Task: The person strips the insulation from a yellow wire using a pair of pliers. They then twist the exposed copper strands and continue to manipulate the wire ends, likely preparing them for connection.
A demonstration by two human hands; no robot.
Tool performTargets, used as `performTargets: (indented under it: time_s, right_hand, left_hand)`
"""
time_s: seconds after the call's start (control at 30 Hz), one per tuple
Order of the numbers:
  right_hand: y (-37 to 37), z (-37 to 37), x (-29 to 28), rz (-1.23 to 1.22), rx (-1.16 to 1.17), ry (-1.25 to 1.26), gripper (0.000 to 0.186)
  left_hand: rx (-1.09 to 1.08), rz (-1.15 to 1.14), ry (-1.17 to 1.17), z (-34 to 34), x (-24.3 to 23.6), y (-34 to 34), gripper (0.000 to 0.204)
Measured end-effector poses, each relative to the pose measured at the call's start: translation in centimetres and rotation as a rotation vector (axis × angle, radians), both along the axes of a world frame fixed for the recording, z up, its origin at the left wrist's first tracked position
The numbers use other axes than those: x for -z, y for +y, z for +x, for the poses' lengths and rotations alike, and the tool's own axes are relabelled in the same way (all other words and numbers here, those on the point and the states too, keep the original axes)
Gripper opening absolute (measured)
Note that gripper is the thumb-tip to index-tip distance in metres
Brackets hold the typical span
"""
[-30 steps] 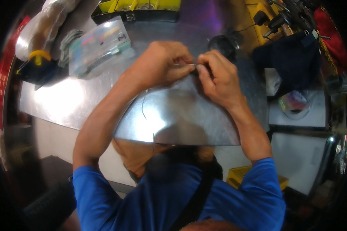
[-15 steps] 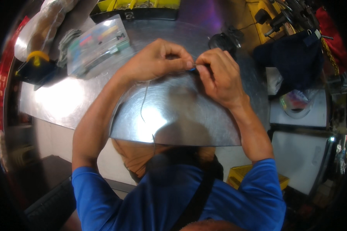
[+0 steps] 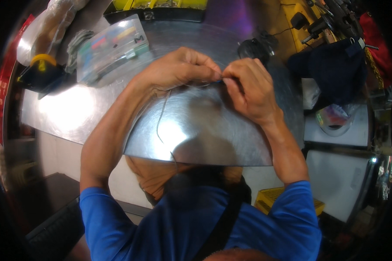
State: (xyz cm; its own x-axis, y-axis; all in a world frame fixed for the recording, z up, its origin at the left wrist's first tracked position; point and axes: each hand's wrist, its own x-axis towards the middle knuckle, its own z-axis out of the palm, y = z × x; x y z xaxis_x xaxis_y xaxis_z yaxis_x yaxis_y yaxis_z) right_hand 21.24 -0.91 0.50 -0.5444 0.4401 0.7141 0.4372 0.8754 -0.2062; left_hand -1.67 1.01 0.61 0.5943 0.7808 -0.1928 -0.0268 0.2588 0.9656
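Over the steel table [image 3: 196, 143], my left hand [image 3: 187, 69] is closed in a pinch on a thin line, with a tiny blue piece [image 3: 218, 80] at its fingertips. My right hand [image 3: 248, 87] pinches at the same spot, thumb and forefinger together, very near the left fingertips; exactly what it grips is too small to make out. A thin grey cord [image 3: 160, 122] hangs from below my left hand across the steel and over the near edge. A clear compartment case [image 3: 109, 52] lies left of my hands, and a black coiled item [image 3: 250, 50] lies behind my right hand.
A yellow-and-black organizer [image 3: 154, 13] sits at the back, a wrapped bundle [image 3: 48, 30] and grey cloth [image 3: 76, 48] at left. On the right are tools [image 3: 313, 24], dark cloth [image 3: 331, 74] and a clear container [image 3: 335, 119]; a yellow crate [image 3: 265, 200] sits below the table.
Both hands stay pinched together, shifted slightly right and, since half a second ago, slightly down. The left fingers changed their bend a little, and the hanging cord swung slightly left.
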Motion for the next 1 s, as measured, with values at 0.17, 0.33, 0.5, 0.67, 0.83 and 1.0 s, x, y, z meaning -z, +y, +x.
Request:
performTargets:
  time_s: [0.17, 0.33, 0.5, 0.67, 0.83, 1.0]
  right_hand:
    - [-0.1, -0.1, -0.3, 0.022, -0.009, 0.02, 0.01]
    - [0.0, 0.2, -0.1, 0.034, 0.004, 0.019, 0.01]
    - [0.1, 0.3, 0.0, 0.047, 0.048, 0.038, 0.011]
    - [-0.5, 0.0, -0.3, -0.048, 0.094, 0.101, 0.009]
    - [-1.7, -0.4, -0.2, -0.668, 0.115, 0.312, 0.007]
    - [-0.4, 0.3, -0.4, -0.271, 0.092, 0.137, 0.007]
  left_hand:
    - [0.044, -0.022, -0.036, -0.4, 0.4, 0.3, 0.011]
    - [-0.024, 0.085, 0.019, 0.4, 0.2, -0.1, 0.01]
    - [-0.078, 0.289, 0.0, 1.0, 0.7, -0.3, 0.007]
    - [-0.176, 0.565, -0.028, 1.9, 1.6, -0.8, 0.005]
    - [-0.266, 1.56, 0.395, 1.4, 0.8, -0.3, 0.009]
    - [-0.22, 1.334, 0.361, 0.8, 0.5, 0.1, 0.011]
